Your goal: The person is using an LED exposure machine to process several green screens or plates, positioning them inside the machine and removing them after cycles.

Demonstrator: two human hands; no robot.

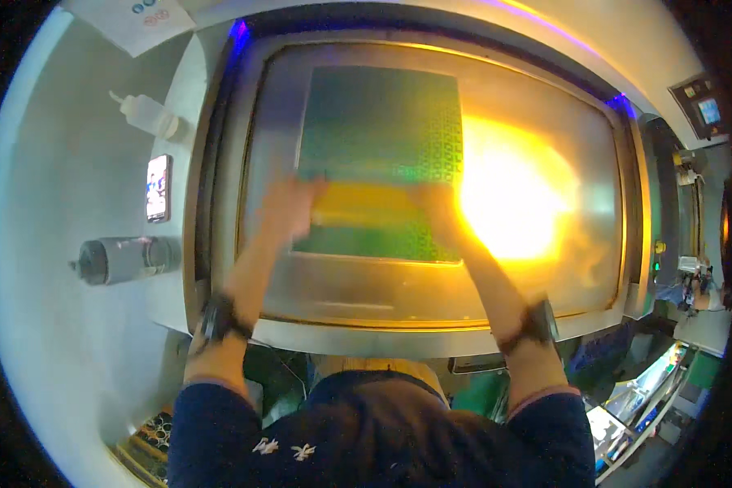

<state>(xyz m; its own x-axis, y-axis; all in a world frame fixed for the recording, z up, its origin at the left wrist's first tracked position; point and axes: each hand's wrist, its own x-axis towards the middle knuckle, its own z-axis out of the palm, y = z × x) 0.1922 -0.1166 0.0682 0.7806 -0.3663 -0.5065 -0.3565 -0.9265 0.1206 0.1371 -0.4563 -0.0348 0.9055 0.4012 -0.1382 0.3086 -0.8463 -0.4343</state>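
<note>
A green sheet (378, 106) with rows of small printed shapes along its right side lies on a metal-framed flat bed. Across its lower half stretches a yellow bar (370, 203), blurred by motion, so I cannot tell its exact kind. My left hand (291, 210) is closed on the bar's left end. At the opposite end, my right hand (437, 213) grips it too. Both hands are smeared, and single fingers do not show. Each wrist wears a dark band.
A strong orange glare (520, 191) covers the bed right of the sheet. On the left ledge are a white squeeze bottle (148, 115), a phone (159, 188) with a lit screen, and a clear bottle (126, 259) on its side. A small panel (702, 107) sits at upper right.
</note>
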